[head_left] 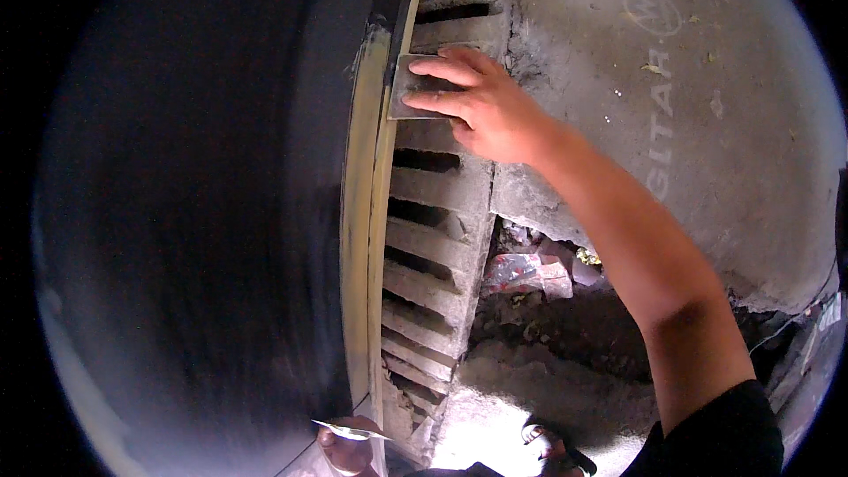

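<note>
My right hand (481, 102) grips a square, flat spreader (402, 84) with fingers spread over its face, holding it at a pale yellow filler strip (364, 203) that runs along the edge of a large dark panel (194, 194). At the bottom, my left hand (347, 455) is partly visible, closed on a thin metal plate (349, 429) held almost edge-on, just beside the lower end of the strip.
A slotted concrete drain cover (424, 261) runs beside the panel. Right of it lies a concrete slab (583, 44) with stencilled markings, above a broken gap holding rubble and a crumpled wrapper (530, 274). A sandalled foot (539, 446) shows at the lower edge.
</note>
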Demonstrator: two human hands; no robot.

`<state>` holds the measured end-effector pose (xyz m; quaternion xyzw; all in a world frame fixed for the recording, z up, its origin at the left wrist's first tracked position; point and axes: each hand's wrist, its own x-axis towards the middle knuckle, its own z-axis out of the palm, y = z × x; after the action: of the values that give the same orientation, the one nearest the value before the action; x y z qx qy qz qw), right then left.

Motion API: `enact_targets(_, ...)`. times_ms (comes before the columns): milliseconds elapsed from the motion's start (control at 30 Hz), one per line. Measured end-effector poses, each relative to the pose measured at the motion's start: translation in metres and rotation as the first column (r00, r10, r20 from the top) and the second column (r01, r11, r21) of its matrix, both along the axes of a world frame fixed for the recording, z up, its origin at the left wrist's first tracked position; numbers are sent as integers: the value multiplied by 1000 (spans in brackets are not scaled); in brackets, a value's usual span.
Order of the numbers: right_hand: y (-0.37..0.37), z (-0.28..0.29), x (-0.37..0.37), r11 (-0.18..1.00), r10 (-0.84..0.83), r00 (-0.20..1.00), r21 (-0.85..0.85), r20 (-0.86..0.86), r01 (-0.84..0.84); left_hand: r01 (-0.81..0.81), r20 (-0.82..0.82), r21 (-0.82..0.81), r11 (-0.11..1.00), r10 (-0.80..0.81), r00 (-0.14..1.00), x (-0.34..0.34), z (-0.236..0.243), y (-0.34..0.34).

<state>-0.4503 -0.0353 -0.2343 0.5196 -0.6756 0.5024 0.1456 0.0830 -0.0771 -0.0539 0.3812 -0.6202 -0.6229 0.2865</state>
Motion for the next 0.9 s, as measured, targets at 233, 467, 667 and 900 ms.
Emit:
enact_targets(233,-5,-6,-6,999,40,999,2,10,-40,55,60,-51,997,-52,997,-14,1,4)
enact_targets(467,-8,3,-25,999,5,1000,50,-3,-5,73,-40,-92,993,-77,996,-14,-4,5)
enact_targets(667,-5,-10,-30,997,39,999,70,15,-40,19,-11,-32,999,-19,1000,-17,1,6)
enact_targets(900,-13,-5,-48,1000,18,1000,-6,15,-18,115,-84,97,989,-107,991,-8,-3,-5)
